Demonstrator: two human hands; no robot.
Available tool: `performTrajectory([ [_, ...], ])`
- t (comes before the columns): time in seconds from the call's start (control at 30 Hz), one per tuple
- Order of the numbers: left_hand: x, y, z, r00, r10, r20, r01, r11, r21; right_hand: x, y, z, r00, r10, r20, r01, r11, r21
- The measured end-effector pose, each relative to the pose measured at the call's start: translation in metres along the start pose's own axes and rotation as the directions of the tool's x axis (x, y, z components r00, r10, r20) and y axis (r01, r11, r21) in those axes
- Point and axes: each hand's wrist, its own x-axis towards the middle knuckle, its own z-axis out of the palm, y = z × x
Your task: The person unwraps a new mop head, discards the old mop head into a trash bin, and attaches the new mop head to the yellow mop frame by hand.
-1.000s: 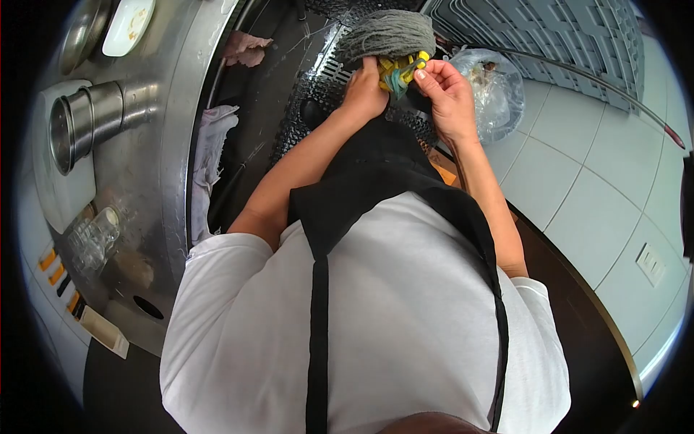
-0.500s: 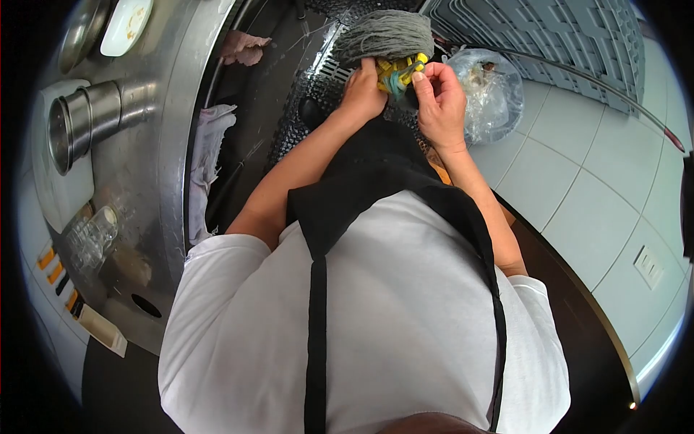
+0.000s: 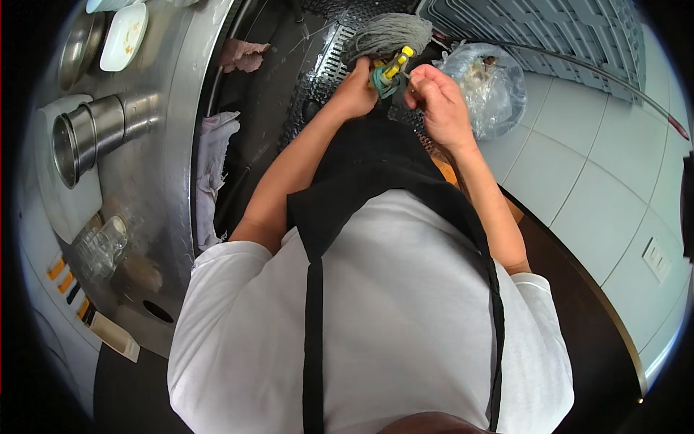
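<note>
Clock read with 12 straight away from the chest. Mop head [image 3: 394, 32], grey strands, lies beyond both hands: about 1 o'clock from the left hand [image 3: 354, 92], about 11 from the right hand [image 3: 442, 105]. Its strands run nearly crosswise, 8 to 2. Yellow holder [image 3: 395, 65] at its near edge slants more steeply, roughly 7 to 1, upper end leaning toward the right hand's side. Green tie [image 3: 386, 82] wound about the holder's lower part.

Left hand is the nearer: closed on the holder's left side, thumb up by the strands, far fingers hidden. Right hand stands just off the holder, at its 4 o'clock; fingers curled, thumb and forefinger pinched on what looks like a thin end of the tie. Gap between the two hands is bridged only by holder and tie.

Round about: drain grate [image 3: 335, 61] just past the left hand, 11 o'clock; pink cloth [image 3: 243, 56] well off toward 10. Clear bag [image 3: 495, 94] near the right hand between 2 and 3, contents unreadable; grey crate [image 3: 538, 43] at 2, beyond. Steel counter [image 3: 155, 163] well left, toward 8. Black apron [image 3: 376, 155] below the hands, 6 o'clock.
</note>
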Motion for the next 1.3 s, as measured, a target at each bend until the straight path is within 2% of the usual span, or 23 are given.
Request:
performTrajectory([
  [0.07,0.002,-0.009,0.003,1.000,0.025,-0.005,-0.024,1.000,0.012,-0.004,0.002,0.014,1.000,-0.020,0.015,0.021,0.999,-0.024],
  [0.1,0.001,-0.007,0.002,0.999,-0.031,0.009,0.031,1.000,0.000,-0.007,-0.006,0.027,1.000,0.019,-0.012,-0.019,1.000,-0.009],
  [0.17,0.002,0.005,-0.002,0.991,-0.132,0.035,0.132,0.991,-0.021,-0.008,-0.008,0.039,0.994,-0.106,-0.032,0.097,0.974,-0.206],
  [0.3,0.000,0.011,-0.004,0.990,-0.127,0.058,0.130,0.990,-0.048,-0.009,-0.012,0.045,0.998,-0.037,-0.051,0.036,0.999,-0.018],
  [0.4,0.003,-0.001,-0.002,0.992,-0.114,0.058,0.116,0.993,-0.023,-0.010,-0.012,0.030,0.999,-0.028,0.017,0.029,0.996,-0.079],
  [0.43,0.001,-0.003,-0.002,0.998,-0.057,0.041,0.058,0.998,-0.023,-0.008,-0.008,0.019,0.998,0.019,0.061,-0.011,0.991,-0.130],
  [0.5,0.000,-0.006,-0.002,0.998,0.063,0.004,-0.063,0.998,-0.018,-0.001,0.006,0.010,0.993,-0.069,-0.101,0.057,0.992,-0.115],
  [0.53,0.002,-0.008,-0.001,0.998,0.055,0.010,-0.055,0.998,-0.026,-0.001,0.006,0.010,0.964,-0.121,-0.236,0.113,0.992,-0.050],
  [0.63,0.002,-0.006,0.003,0.996,0.075,-0.041,-0.076,0.997,-0.021,0.005,-0.006,0.007,0.894,-0.268,-0.360,0.184,0.950,-0.251],
  [0.73,0.002,-0.005,0.003,1.000,-0.004,-0.023,0.003,1.000,-0.023,0.010,-0.012,0.013,0.926,-0.229,-0.299,0.111,0.925,-0.364],
  [0.83,0.001,-0.002,-0.002,0.999,0.029,-0.020,-0.028,0.999,0.046,0.015,-0.014,0.020,0.948,-0.107,-0.300,0.031,0.968,-0.250],
  [0.93,-0.002,0.007,-0.006,1.000,-0.027,0.015,0.026,0.998,0.048,0.017,-0.014,0.020,0.954,-0.113,-0.279,0.039,0.966,-0.257],
  [1.03,-0.001,0.008,-0.006,0.998,-0.063,0.024,0.062,0.998,0.023,0.018,-0.022,0.020,0.961,-0.059,-0.269,-0.029,0.949,-0.313],
  [1.13,0.000,0.004,-0.005,1.000,-0.010,-0.004,0.010,0.998,0.059,0.020,-0.008,0.015,0.959,-0.042,-0.280,0.030,0.999,-0.046],
  [1.23,0.000,0.000,-0.006,1.000,0.023,0.009,-0.023,0.999,0.034,0.021,0.001,0.016,0.967,-0.132,-0.220,0.104,0.985,-0.135],
  [1.3,0.000,0.000,-0.007,0.999,0.023,0.025,-0.024,0.999,0.039,0.022,0.004,0.018,0.955,-0.173,-0.239,0.114,0.964,-0.242],
])
